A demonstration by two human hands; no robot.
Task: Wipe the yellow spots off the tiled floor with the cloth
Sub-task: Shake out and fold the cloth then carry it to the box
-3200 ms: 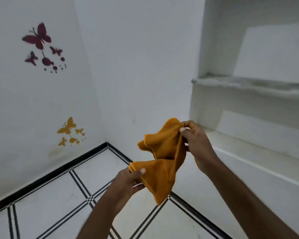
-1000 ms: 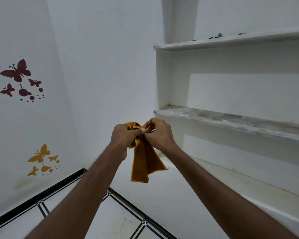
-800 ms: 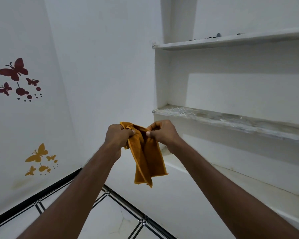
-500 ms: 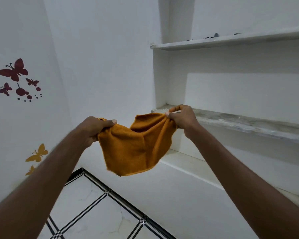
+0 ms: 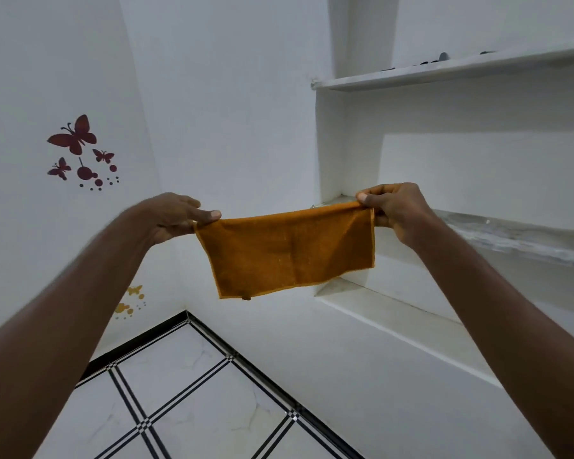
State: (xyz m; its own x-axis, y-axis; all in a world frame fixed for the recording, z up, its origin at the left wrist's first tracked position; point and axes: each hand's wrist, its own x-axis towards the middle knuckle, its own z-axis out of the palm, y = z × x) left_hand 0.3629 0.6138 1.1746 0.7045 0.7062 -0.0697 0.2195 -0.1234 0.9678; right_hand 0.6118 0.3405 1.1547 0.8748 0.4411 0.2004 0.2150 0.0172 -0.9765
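Note:
An orange cloth (image 5: pixel 289 251) hangs stretched flat in the air between my two hands, at chest height. My left hand (image 5: pixel 174 217) pinches its upper left corner between thumb and fingers. My right hand (image 5: pixel 395 210) pinches the upper right corner. Below lies the white tiled floor (image 5: pixel 186 392) with black line borders. No yellow spots show on the visible tiles.
White walls meet in a corner ahead. Built-in white shelves (image 5: pixel 478 233) fill the right side, the lowest ledge (image 5: pixel 395 313) near the floor. Red butterfly stickers (image 5: pixel 75 139) and yellow butterfly stickers (image 5: pixel 130 301) sit on the left wall.
My hands have moved apart and pulled the bunched cloth open until it hangs taut and flat. Before that both hands were close together on the folded cloth.

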